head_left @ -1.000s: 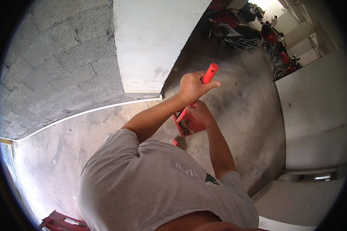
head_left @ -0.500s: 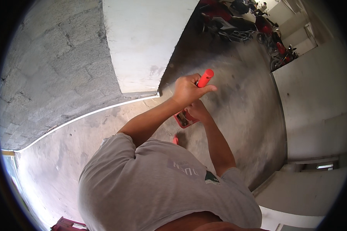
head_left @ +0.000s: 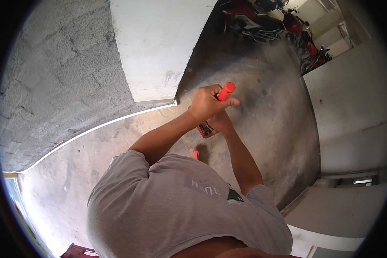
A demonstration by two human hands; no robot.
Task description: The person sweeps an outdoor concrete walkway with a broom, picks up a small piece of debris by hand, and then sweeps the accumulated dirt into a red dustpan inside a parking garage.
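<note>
My left hand (head_left: 205,104) is closed around a red handle (head_left: 227,91), its thumb stretched out along the near right side. The handle's round end sticks up out of the fist. Just below and behind it, my right hand (head_left: 220,122) has its fingers curled; what they grip is hidden. Beneath both hands is a red-rimmed pan (head_left: 207,136) with brownish bits inside, partly covered by my wrists. Whether the handle joins the pan cannot be seen.
A small red object (head_left: 196,153) shows on the concrete floor (head_left: 271,120) by my shirt. A white pillar (head_left: 159,56) and block wall (head_left: 69,81) stand left, a pale wall (head_left: 352,112) right. Several motorcycles (head_left: 253,26) are parked at the far right.
My hands and the red handle have shifted slightly left and down. The pan has moved a little up and left, with more of it now hidden under my hands.
</note>
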